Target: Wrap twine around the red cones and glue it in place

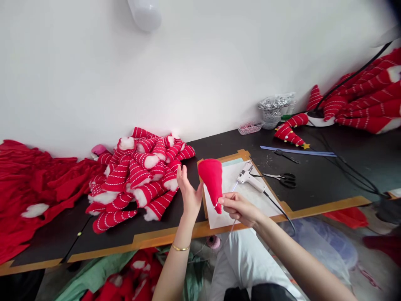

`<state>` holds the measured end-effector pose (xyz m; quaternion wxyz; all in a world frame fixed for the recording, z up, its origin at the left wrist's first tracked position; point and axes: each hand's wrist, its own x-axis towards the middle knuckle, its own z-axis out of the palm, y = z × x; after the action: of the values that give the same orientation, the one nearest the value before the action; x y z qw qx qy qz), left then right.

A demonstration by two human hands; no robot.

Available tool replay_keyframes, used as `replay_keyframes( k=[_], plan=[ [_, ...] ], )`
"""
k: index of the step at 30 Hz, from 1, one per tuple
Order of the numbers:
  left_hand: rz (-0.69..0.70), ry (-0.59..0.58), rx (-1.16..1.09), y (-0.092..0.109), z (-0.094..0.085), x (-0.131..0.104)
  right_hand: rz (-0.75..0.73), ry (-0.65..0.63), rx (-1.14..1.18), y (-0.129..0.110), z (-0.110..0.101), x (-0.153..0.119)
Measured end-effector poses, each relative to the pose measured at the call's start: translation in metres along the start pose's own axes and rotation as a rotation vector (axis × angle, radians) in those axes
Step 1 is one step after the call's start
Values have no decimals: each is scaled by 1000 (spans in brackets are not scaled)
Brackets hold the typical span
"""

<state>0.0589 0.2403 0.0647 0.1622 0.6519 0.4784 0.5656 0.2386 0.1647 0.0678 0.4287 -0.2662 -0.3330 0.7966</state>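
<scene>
My right hand [238,207] pinches the narrow tip of a stuffed red fabric cone [212,177], held wide end up above the table's front edge. A thin white cord trails from that tip, down past my fingers. My left hand [189,193] is raised just left of the cone, palm toward it, fingers spread, not touching it. A gold bangle sits on that wrist.
A pile of red cones with white stripes [140,179] lies left of my hands, red cloth [34,184] beyond it. A white glue gun [249,175] rests on a paper sheet; scissors [283,179] lie right. More striped cones [369,102] fill the far right.
</scene>
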Motion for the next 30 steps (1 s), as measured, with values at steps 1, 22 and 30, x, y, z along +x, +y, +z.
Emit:
replay_keyframes(
  k=[1,22,30],
  plan=[
    [-239,-47,-177,1,-2,-2,-8,20,-11,0,-3,0],
    [-1040,-238,-1017,53,9,-27,44,-11,-48,19,-13,-10],
    [-696,1,-857,57,20,-25,-339,185,-637,9,0,-10]
  ],
)
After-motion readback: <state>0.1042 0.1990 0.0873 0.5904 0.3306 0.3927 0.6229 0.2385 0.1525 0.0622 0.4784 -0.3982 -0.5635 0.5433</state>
